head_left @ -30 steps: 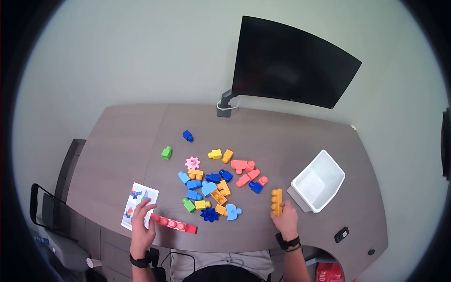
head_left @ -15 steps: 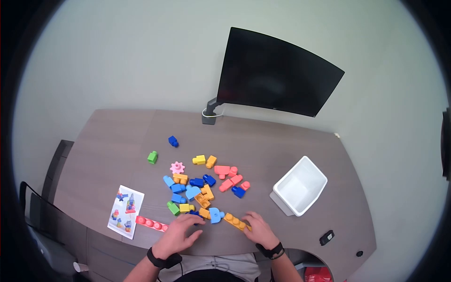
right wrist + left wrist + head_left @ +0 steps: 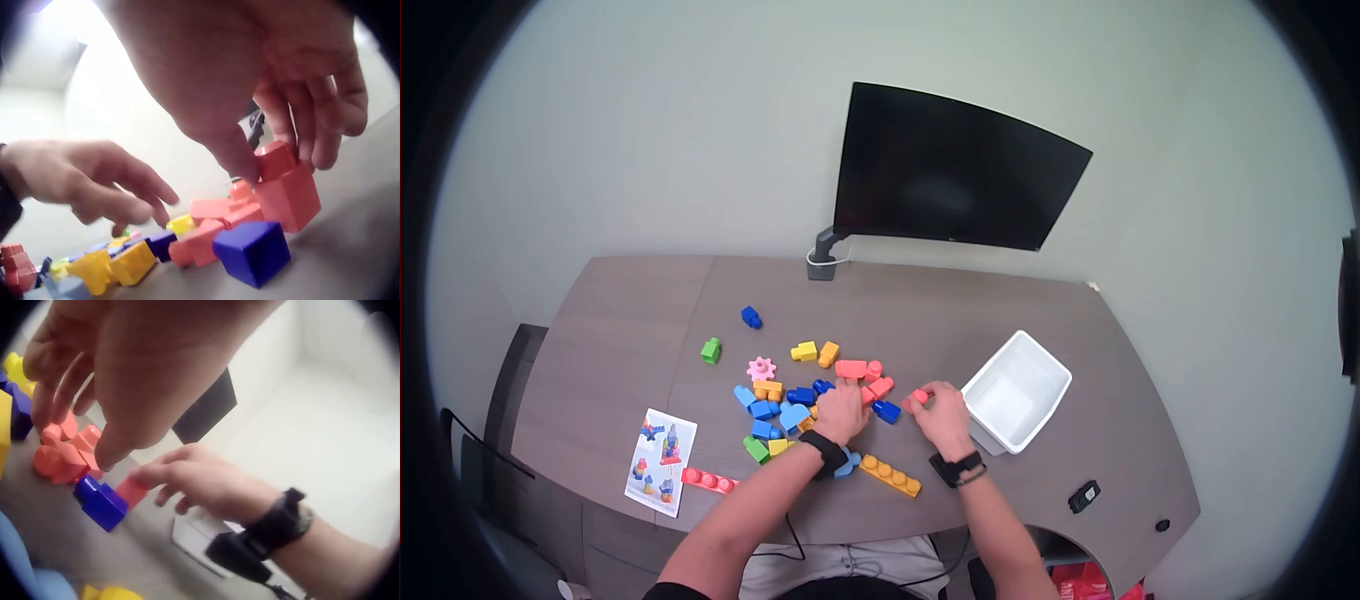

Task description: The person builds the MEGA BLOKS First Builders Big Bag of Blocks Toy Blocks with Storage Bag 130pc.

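Note:
My right hand [image 3: 942,415] pinches a small red block [image 3: 290,197] by its stud, between thumb and fingers, just right of a dark blue block [image 3: 253,253]. My left hand [image 3: 842,412] reaches over the pile with fingers loosely bent, close above a cluster of red blocks [image 3: 69,456]; no block shows in its grasp. In front of the hands lies a long orange brick [image 3: 890,475] with a row of studs. A light blue block [image 3: 847,462] is partly hidden by the left wrist.
A white bin [image 3: 968,388] stands right of the right hand. At the left, a picture sheet [image 3: 660,465] lies beside a long red brick [image 3: 710,481]. A pink gear [image 3: 761,369], a green block [image 3: 711,350] and a blue block [image 3: 751,317] sit farther back. A monitor [image 3: 960,170] hangs behind.
The right hand moved the long orange brick left beside the light blue block, let go, and took hold of the small red block. The left hand went from the sheet to the red blocks.

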